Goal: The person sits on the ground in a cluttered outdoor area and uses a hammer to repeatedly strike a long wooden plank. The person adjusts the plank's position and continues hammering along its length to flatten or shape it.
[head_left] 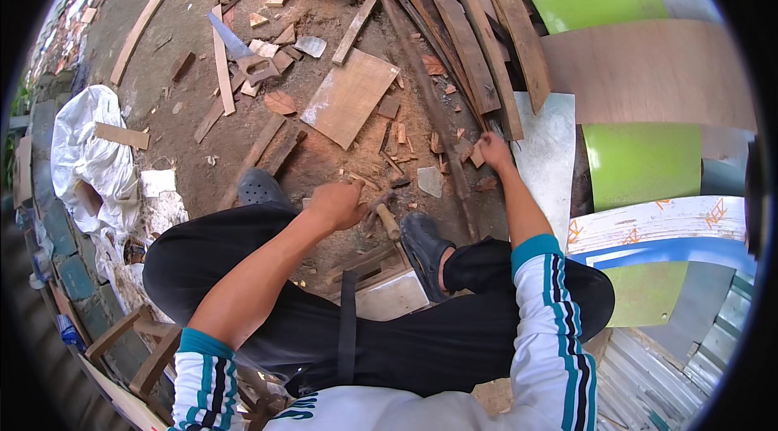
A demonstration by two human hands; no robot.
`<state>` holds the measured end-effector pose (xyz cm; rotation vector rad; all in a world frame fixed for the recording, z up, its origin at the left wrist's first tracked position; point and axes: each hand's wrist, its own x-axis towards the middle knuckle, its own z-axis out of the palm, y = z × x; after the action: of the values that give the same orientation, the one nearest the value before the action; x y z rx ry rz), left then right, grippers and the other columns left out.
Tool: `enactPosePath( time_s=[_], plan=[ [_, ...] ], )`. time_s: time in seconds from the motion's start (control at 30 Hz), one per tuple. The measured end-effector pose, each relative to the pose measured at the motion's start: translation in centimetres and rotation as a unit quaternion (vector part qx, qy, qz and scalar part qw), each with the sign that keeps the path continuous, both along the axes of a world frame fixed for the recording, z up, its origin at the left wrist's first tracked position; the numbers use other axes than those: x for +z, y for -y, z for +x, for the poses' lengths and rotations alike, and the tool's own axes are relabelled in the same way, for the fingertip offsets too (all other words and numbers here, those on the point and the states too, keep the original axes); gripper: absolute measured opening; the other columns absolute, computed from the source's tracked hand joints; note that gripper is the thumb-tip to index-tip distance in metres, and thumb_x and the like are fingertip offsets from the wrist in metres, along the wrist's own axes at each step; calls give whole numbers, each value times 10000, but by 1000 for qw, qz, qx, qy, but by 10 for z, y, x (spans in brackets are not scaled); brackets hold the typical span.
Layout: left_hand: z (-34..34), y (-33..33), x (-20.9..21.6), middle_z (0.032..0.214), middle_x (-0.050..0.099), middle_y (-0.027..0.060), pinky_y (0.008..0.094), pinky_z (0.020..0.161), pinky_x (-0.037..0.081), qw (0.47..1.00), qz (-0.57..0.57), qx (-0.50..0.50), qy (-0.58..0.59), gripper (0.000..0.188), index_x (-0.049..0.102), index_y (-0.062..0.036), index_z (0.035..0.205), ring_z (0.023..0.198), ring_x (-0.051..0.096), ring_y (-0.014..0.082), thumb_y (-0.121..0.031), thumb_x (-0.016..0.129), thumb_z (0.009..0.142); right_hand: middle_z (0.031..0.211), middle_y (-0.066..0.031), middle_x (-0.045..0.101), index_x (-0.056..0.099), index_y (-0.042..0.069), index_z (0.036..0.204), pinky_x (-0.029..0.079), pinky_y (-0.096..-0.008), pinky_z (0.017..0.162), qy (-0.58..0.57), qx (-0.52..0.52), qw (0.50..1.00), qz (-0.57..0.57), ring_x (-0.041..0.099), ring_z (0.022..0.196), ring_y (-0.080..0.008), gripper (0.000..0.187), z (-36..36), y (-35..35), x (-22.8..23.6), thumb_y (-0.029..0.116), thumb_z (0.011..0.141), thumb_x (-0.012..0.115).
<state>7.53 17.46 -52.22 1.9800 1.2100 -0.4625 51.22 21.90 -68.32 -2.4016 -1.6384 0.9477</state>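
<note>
I've got long brown planks [455, 30] far right; right hand [496, 151] at their near ends, fingers narrow, can't tell if gripping. Left hand [339, 206] curled, left of a wooden tool handle [389, 223], contents unclear. Planks look stiff, rough, probably heavy, hardly fragile; I'd grip edges mid-length.

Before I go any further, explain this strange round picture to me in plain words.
No machine here: just a bare left hand and right hand, seen from a wide fisheye camera worn on the head and looking down, which bends straight edges. On the brown ground lie a handsaw, a flat board, wood scraps and, beside the right shoe, a wooden-handled tool. The left hand is curled near that tool; the right is at the near ends of long planks. Whether either grips anything is unclear.
</note>
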Motion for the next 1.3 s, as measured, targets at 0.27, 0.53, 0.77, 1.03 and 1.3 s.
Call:
enactPosePath(
  time_s=[0.27,0.53,0.77,1.03,1.3],
  plan=[
    [7,3,5,997,699,233,507,824,539,1000,-11,-20,-5,558,538,-29,1335,976,669,408,-379,627,910,1344,-264,588,550,-33,1340,420,-463,1075,-24,5,952,-304,539,1282,-412,809,-62,151,-25,630,880,621],
    [8,3,-3,1000,700,231,518,808,532,1000,-6,-15,5,556,545,-28,1324,960,672,408,-385,625,905,1324,-274,589,522,-1,1341,435,-482,1048,-2,-40,959,-279,533,1278,-427,557,-87,163,-32,347,932,667],
    [16,1,-3,1009,699,231,515,791,537,1000,-9,-8,13,534,556,-25,1308,948,676,405,-366,617,902,1273,-297,604,515,-7,1352,440,-460,1018,-79,-90,990,-72,571,1225,-424,479,-61,180,-35,316,1001,562],
    [27,-2,1,976,704,230,523,786,543,1000,-14,-16,11,523,555,-16,1292,931,684,408,-359,612,901,1070,-283,665,595,5,1232,470,-478,880,-106,-86,988,67,611,1061,-469,460,-73,62,5,387,1049,416],
    [21,-2,-3,991,704,233,523,784,543,1000,-8,-26,-4,539,548,-17,1302,941,682,409,-382,611,910,1222,-217,666,557,-12,1329,490,-394,961,-268,-73,938,206,646,1129,-332,453,-56,-76,18,262,971,593]
  ],
)
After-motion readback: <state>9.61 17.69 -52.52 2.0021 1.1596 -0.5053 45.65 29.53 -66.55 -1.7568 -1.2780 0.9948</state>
